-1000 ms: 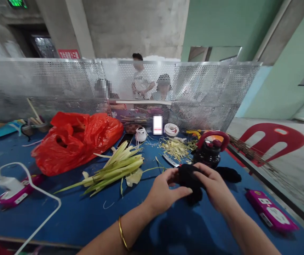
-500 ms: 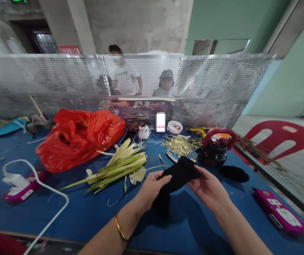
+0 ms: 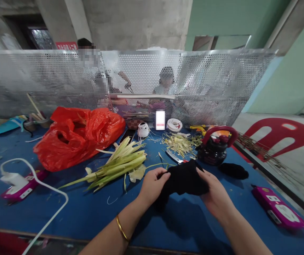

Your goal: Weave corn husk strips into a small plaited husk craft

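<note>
Over the front of the blue table, a soft black piece of cloth (image 3: pixel 185 179), perhaps a sleeve or sock, is stretched between my two hands. My left hand (image 3: pixel 154 182) pinches its left end between thumb and fingers. At the other end my right hand (image 3: pixel 214 189) grips it, thumb on top and the fingers partly hidden. Part of the cloth hangs below my left hand. Just behind the cloth lie scissors (image 3: pixel 177 157) with red handles, partly covered. Another black cloth bundle (image 3: pixel 233 170) rests to the right of my right hand.
Green leaf strips (image 3: pixel 122 164) and a red plastic bag (image 3: pixel 80 138) lie on the left, near a white cable (image 3: pixel 61 193). A dark kettle (image 3: pixel 212 152) stands right, behind a purple power strip (image 3: pixel 279 207). Shredded strips (image 3: pixel 179 143) lie ahead; people are behind a perforated screen (image 3: pixel 141 71).
My right hand has moved slightly right and down, spreading the black cloth wider and lower. More of the scissors shows. Behind the screen, a standing person has shifted left.
</note>
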### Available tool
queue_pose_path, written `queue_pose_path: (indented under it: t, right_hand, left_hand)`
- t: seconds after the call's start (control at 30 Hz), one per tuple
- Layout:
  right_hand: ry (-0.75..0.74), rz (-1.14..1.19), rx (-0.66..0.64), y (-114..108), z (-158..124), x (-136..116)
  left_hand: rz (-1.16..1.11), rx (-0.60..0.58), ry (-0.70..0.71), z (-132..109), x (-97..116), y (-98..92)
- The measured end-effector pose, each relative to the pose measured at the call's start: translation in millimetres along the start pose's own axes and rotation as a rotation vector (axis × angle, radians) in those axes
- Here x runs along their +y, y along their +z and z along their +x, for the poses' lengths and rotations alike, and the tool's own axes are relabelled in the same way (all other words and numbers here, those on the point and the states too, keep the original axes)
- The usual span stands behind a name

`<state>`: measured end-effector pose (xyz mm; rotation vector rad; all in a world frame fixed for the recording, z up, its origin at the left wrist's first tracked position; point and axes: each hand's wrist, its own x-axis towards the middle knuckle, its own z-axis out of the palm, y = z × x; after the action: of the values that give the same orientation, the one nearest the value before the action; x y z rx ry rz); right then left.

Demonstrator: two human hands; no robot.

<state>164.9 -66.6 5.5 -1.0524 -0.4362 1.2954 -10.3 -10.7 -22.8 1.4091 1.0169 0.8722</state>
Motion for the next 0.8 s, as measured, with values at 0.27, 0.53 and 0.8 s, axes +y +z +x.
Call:
queue_pose_path:
  t: [0.27, 0.53, 0.8]
  right_hand:
    - [-0.116, -0.005, -0.021, 4.2, -12.4, -3.7]
    - [-0.185, -0.271, -0.151, 5.8, -14.8, 15.2]
    - [0.126, 0.291, -0.131, -9.9, -7.2, 17.1]
  left_hand:
    - [0.226, 0.272, 0.245, -9.0, 12.4, 6.4]
    - [-0.222, -0.072, -0.053, -18.7, 28.1, 28.8]
    - [-1.093, 0.081, -0.431, -18.9, 16.0, 13.7]
